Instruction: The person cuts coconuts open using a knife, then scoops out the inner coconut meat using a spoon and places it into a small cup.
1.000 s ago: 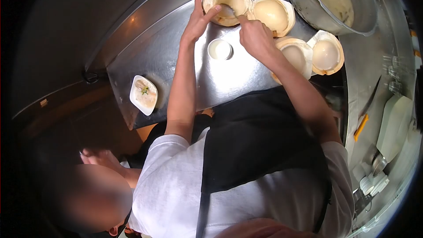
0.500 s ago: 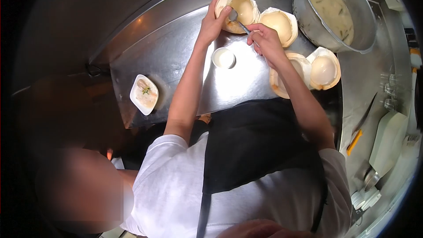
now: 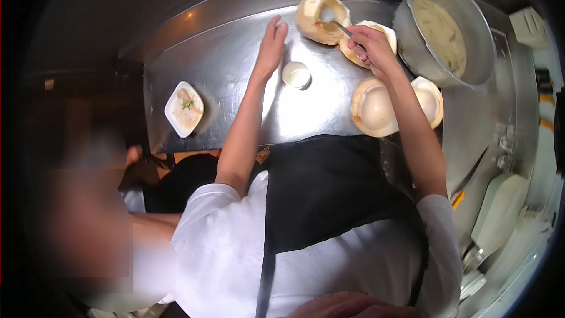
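My right hand (image 3: 372,50) grips a metal spoon (image 3: 343,28), its far end dipping into the opening of a peeled, cut-open coconut (image 3: 308,19). My left hand (image 3: 272,46) is off that coconut, to its left, with fingers extended and nothing in them. A second opened coconut (image 3: 349,54) is partly covered by my right hand. Below my right forearm sit two more, one coconut (image 3: 368,112) with a pale liquid or smooth flesh inside, the other coconut (image 3: 436,101) partly hidden by the arm. A small white cup (image 3: 296,75) stands between my arms.
A large metal pot (image 3: 484,62) of creamy soup stands at the back right. On the steel counter's (image 3: 226,53) left is a white dish (image 3: 183,119) of garnished food. A knife (image 3: 459,198) and cutting board (image 3: 499,212) lie right. Another person (image 3: 154,259) is at lower left.
My left hand has let go of the coconut and moved left and down. The spoon has shifted to the coconut's opening, still in my right hand. The view has shifted slightly.
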`<state>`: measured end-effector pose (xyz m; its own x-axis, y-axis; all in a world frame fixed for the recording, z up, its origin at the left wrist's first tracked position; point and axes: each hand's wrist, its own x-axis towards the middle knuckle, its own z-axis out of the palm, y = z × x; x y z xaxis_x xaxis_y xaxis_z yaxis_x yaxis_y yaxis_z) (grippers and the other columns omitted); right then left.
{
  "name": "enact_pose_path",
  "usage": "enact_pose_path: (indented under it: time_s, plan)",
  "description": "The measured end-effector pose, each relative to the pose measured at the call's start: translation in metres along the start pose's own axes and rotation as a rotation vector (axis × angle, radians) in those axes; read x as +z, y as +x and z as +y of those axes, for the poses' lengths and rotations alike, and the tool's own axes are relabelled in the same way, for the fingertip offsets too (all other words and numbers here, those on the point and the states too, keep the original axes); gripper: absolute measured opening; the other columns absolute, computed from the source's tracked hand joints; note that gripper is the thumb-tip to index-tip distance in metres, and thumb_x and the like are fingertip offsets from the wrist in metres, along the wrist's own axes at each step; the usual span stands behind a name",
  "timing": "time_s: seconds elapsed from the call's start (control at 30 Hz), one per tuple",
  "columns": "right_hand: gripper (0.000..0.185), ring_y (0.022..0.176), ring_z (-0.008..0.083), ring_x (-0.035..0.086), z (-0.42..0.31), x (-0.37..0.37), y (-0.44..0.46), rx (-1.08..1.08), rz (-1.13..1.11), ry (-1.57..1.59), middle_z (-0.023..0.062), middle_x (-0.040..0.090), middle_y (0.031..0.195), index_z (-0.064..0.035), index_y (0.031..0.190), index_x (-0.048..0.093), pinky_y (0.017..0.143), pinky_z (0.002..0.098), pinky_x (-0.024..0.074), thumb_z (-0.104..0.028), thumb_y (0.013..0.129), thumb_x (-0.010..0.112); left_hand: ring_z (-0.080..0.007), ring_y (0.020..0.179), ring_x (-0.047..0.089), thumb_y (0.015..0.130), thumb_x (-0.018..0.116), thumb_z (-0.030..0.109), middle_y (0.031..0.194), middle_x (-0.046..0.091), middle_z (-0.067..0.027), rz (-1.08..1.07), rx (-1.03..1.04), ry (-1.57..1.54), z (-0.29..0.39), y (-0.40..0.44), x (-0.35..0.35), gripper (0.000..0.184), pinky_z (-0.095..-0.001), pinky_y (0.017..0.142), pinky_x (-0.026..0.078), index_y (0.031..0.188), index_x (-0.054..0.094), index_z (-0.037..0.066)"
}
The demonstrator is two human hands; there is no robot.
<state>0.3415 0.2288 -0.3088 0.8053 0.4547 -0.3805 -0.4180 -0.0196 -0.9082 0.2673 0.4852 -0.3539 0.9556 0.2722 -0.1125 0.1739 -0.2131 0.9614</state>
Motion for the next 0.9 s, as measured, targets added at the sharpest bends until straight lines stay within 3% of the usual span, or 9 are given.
enact_pose_path:
  time_s: [0.13, 0.2, 0.23, 0.3, 0.4, 0.53, 0.63, 0.77, 0.9]
  plan:
    - [0.028, 0.05, 0.0027, 0.042, 0.016, 0.0, 0.013, 0.019, 0.027, 0.016, -0.0019, 0.06, 0.079, -0.0053, 0.12, 0.059, 0.04, 0.0182, 0.0284, -0.014, 0.094, 0.053, -0.0268, 0.131, 0.046, 0.099, 0.046, 0.048, 0.141, 0.048, -0.0186, -0.057, -0.024, 0.002, -0.02, -0.05, -0.018, 0.067, -0.0401, 0.102, 0.042, 0.149, 0.03, 0.006]
    - [0.03, 0.048, 0.0031, 0.04, 0.01, 0.001, 0.007, 0.028, -0.003, 0.03, -0.0005, 0.059, 0.077, -0.0015, 0.12, 0.058, 0.039, 0.0189, 0.0271, -0.011, 0.093, 0.052, -0.0297, 0.134, 0.043, 0.1, 0.049, 0.043, 0.142, 0.047, -0.0204, -0.017, -0.032, -0.108, -0.022, -0.063, -0.012, 0.065, -0.0405, 0.11, 0.035, 0.149, 0.03, 0.005]
    - [0.03, 0.046, 0.003, 0.039, 0.004, 0.007, 0.003, 0.027, 0.017, 0.016, 0.0002, 0.058, 0.075, 0.0008, 0.12, 0.058, 0.038, 0.0189, 0.0257, -0.01, 0.093, 0.052, -0.0348, 0.133, 0.043, 0.097, 0.056, 0.042, 0.143, 0.042, -0.0264, -0.021, -0.02, -0.152, -0.032, -0.064, -0.011, 0.068, -0.0405, 0.112, 0.033, 0.149, 0.03, 0.007]
    - [0.03, 0.046, 0.0022, 0.04, 0.008, 0.005, 0.007, 0.043, 0.024, 0.005, -0.0001, 0.057, 0.071, 0.0017, 0.121, 0.057, 0.037, 0.0185, 0.0262, -0.01, 0.094, 0.05, -0.0335, 0.134, 0.043, 0.096, 0.057, 0.042, 0.143, 0.044, -0.0254, -0.029, -0.004, -0.165, -0.044, -0.07, -0.009, 0.069, -0.0402, 0.111, 0.034, 0.149, 0.03, 0.006]
    - [0.031, 0.046, 0.0022, 0.042, 0.006, 0.008, 0.007, 0.064, 0.04, -0.068, -0.0004, 0.057, 0.07, 0.0021, 0.122, 0.057, 0.036, 0.0184, 0.0279, -0.009, 0.095, 0.048, -0.0327, 0.135, 0.043, 0.093, 0.06, 0.045, 0.143, 0.045, -0.0235, -0.07, 0.021, -0.008, -0.046, -0.08, -0.012, 0.076, -0.0391, 0.113, 0.032, 0.15, 0.028, 0.006]
    - [0.029, 0.049, 0.0024, 0.044, 0.008, 0.001, 0.012, 0.015, -0.01, -0.05, -0.0018, 0.057, 0.074, 0.0, 0.122, 0.058, 0.038, 0.0178, 0.0295, -0.007, 0.095, 0.05, -0.0347, 0.139, 0.036, 0.079, 0.074, 0.048, 0.147, 0.04, -0.0235, -0.155, 0.016, 0.137, -0.024, -0.093, -0.016, 0.101, -0.0417, 0.115, 0.029, 0.15, 0.023, -0.001]
    - [0.025, 0.051, 0.0025, 0.045, 0.015, -0.006, 0.013, 0.027, 0.014, 0.024, -0.0024, 0.056, 0.074, -0.0013, 0.117, 0.06, 0.04, 0.0181, 0.0304, -0.008, 0.095, 0.051, -0.0348, 0.139, 0.035, 0.072, 0.081, 0.042, 0.147, 0.04, -0.0225, -0.139, 0.189, 0.268, -0.038, -0.098, -0.007, 0.105, -0.0415, 0.115, 0.029, 0.15, 0.025, 0.001]
    - [0.027, 0.049, 0.0035, 0.041, 0.003, -0.004, 0.0, 0.027, 0.02, -0.026, 0.001, 0.06, 0.077, -0.0013, 0.117, 0.06, 0.04, 0.0192, 0.0277, -0.011, 0.094, 0.051, -0.0342, 0.13, 0.046, 0.066, 0.086, 0.029, 0.137, 0.049, -0.0195, -0.102, 0.124, 0.234, -0.032, -0.095, 0.004, 0.09, -0.0421, 0.111, 0.035, 0.14, 0.04, 0.003]
    - [0.029, 0.051, 0.0035, 0.042, -0.002, -0.008, -0.003, 0.032, 0.012, -0.076, 0.0012, 0.062, 0.079, -0.001, 0.119, 0.059, 0.042, 0.0195, 0.0293, -0.009, 0.092, 0.052, -0.0331, 0.122, 0.052, 0.069, 0.083, 0.031, 0.129, 0.053, -0.0183, 0.007, 0.139, 0.388, -0.033, -0.085, 0.017, 0.079, -0.043, 0.104, 0.042, 0.133, 0.045, 0.004]
